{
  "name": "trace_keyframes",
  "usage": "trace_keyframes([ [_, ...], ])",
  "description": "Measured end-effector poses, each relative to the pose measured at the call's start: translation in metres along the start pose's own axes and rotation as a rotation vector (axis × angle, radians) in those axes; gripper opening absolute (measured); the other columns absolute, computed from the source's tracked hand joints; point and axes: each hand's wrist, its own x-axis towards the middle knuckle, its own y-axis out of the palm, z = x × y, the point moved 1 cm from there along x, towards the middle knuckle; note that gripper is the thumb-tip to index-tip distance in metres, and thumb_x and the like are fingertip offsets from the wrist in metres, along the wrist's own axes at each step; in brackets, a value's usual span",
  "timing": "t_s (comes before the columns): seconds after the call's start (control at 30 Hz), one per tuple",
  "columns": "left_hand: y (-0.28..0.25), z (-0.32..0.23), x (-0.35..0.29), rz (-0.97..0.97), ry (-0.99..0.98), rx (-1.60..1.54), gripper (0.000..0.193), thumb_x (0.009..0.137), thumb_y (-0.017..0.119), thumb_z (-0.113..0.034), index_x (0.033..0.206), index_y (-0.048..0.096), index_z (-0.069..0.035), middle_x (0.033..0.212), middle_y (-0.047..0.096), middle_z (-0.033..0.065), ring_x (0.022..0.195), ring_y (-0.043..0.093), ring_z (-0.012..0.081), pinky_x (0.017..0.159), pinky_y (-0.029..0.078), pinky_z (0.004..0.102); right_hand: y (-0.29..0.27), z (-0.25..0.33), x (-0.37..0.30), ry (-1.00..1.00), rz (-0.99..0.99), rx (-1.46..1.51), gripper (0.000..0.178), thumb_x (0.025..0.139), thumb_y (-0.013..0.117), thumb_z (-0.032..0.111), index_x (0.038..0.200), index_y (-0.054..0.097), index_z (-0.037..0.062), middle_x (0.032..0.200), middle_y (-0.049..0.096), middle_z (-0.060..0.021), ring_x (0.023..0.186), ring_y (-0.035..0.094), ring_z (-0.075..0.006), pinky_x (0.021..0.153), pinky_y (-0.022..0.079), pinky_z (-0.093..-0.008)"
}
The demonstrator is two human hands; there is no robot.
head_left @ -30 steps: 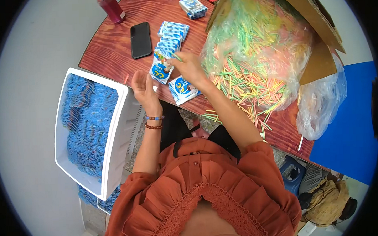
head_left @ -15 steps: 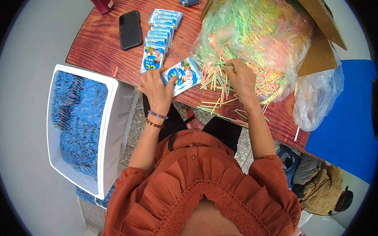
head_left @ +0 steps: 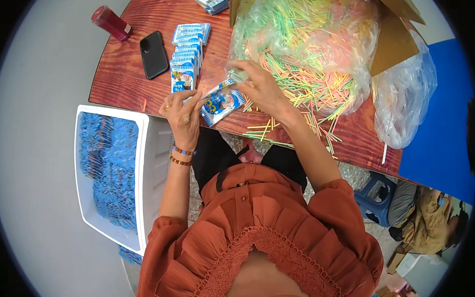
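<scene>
A small blue-and-white printed packet [head_left: 223,103] lies tilted at the table's near edge, between my two hands. My left hand [head_left: 183,112] is closed, with thumb and fingers pinching at the packet's left edge. Over the packet's upper right end is my right hand [head_left: 265,92], its fingers curled in and partly blurred; whatever lies between them is too smeared to name. A row of overlapping packets [head_left: 184,58] of the same kind stretches away beyond my left hand. Right of my hands, thin pastel sticks [head_left: 319,85] in green, yellow and pink spill from a clear plastic bag [head_left: 343,35].
A black phone [head_left: 154,54] and a dark red bottle [head_left: 110,23] are at the far left, more packets [head_left: 211,1] at the back. An open cardboard box [head_left: 399,51] surrounds the bag. A white bin [head_left: 143,178] of blue packets stands left. A blue stool [head_left: 375,198] is lower right.
My right hand has moved from the stick pile left to the packet. My left hand's fingers have shifted from lying over the packet to pinching its edge. The whole view has shifted.
</scene>
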Motion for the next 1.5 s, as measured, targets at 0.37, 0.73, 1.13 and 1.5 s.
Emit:
trace_keyframes([
  [0.37, 0.043, -0.055, -0.001, -0.047, -0.774, -1.236, 0.012, 0.090, 0.065, -0.006, 0.100, 0.066, 0.001, 0.092, 0.069, 0.0050, 0.079, 0.062, 0.0068, 0.070, 0.051, 0.0219, -0.037, 0.006, -0.030, 0.475, 0.198, 0.674, 0.019, 0.091, 0.064, 0.013, 0.105, 0.066, 0.0005, 0.085, 0.066, 0.0018, 0.076, 0.058, -0.0034, 0.066, 0.048, -0.0209],
  [0.73, 0.072, -0.079, -0.006, -0.065, -0.839, -1.325, 0.013, 0.094, 0.062, -0.012, 0.097, 0.067, 0.000, 0.091, 0.068, 0.0030, 0.076, 0.060, 0.0048, 0.068, 0.048, 0.0213, -0.056, -0.008, -0.047, 0.493, 0.068, 0.614, 0.019, 0.091, 0.065, 0.015, 0.100, 0.070, -0.0010, 0.079, 0.066, 0.0007, 0.071, 0.057, -0.0038, 0.063, 0.047, -0.0200],
  [1.13, 0.078, -0.078, -0.009, 0.025, -0.929, -1.467, 0.028, 0.099, 0.053, -0.027, 0.097, 0.066, -0.003, 0.099, 0.070, 0.0081, 0.089, 0.067, 0.0188, 0.083, 0.054, 0.0391, -0.086, -0.027, -0.058, 0.359, -0.011, 0.677, 0.022, 0.095, 0.060, 0.021, 0.097, 0.063, -0.0002, 0.090, 0.066, -0.0034, 0.081, 0.061, -0.0115, 0.076, 0.049, -0.0262],
  [1.5, 0.077, -0.076, -0.007, 0.096, -0.908, -1.466, 0.027, 0.100, 0.051, -0.025, 0.098, 0.066, -0.002, 0.097, 0.069, 0.0080, 0.085, 0.066, 0.0157, 0.079, 0.053, 0.0314, -0.068, -0.005, -0.049, 0.047, 0.130, 0.205, 0.018, 0.081, 0.072, 0.009, 0.098, 0.067, 0.0030, 0.122, 0.057, -0.0077, 0.117, 0.050, -0.0201, 0.096, 0.042, -0.0331],
])
